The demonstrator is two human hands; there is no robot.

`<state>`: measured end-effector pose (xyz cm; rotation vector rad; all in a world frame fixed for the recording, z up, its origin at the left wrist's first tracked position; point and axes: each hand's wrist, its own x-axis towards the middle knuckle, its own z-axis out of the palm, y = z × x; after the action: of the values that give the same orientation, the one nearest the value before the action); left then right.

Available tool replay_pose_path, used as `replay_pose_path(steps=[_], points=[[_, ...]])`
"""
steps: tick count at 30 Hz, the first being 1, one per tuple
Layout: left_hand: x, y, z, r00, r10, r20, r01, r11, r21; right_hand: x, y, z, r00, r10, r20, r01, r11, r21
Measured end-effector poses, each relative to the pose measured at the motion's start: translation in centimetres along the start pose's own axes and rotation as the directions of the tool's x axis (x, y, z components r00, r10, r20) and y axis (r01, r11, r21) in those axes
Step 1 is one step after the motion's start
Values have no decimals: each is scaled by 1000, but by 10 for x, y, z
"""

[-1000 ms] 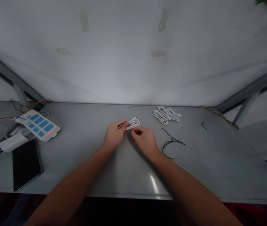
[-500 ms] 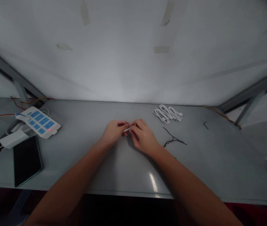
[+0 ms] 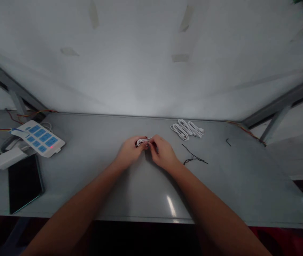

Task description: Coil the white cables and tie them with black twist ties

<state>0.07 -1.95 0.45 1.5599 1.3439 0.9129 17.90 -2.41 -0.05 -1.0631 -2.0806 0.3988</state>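
Over the middle of the table, my left hand [image 3: 130,151] is closed around a small coiled white cable [image 3: 141,142], whose loops show between thumb and fingers. My right hand [image 3: 162,151] meets it from the right, thumb and fingertips pinched at the cable's right end. A small dark bit shows at the top of the coil, too small to make out. Right of my right hand lie thin black twist ties [image 3: 194,157], tangled together. Behind them rest several bundled white cables [image 3: 187,129], side by side.
To the left are a white power strip [image 3: 42,138] with blue sockets and a lit red light, a white power adapter [image 3: 9,158] and a black tablet [image 3: 25,185]. One bent black tie [image 3: 228,142] lies at the right. A white wall [image 3: 140,71] rises behind the table.
The coiled cable has turned in my left hand so that its loops now show. My right fingertips have shifted slightly along its right end. The whole view has moved a little.
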Motion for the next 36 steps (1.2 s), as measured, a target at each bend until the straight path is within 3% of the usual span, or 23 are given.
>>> replay_pose_path(steps=[4, 11, 16, 20, 27, 36], points=[[-1, -1, 4, 999, -40, -25, 38, 996, -75, 1, 1, 1, 1000, 14, -7, -14, 1000, -1], [-3, 2, 7, 997, 11, -77, -11, 1000, 0, 1, -7, -2, 994, -82, -78, 79, 996, -47], [-2, 2, 8, 997, -11, -72, 4, 995, -103, 1, -6, -1, 984, -113, -135, 107, 993, -52], [1, 3, 11, 993, -94, -72, 78, 976, -202, 0, -5, 0, 988, -85, -131, 82, 996, -35], [1, 11, 8, 974, -210, -81, 187, 956, -226, 0, -7, 0, 995, -63, -72, 58, 996, -66], [-3, 13, 5, 991, -121, -52, 118, 992, -52, 3, -10, -9, 986, -138, 96, 150, 980, -132]])
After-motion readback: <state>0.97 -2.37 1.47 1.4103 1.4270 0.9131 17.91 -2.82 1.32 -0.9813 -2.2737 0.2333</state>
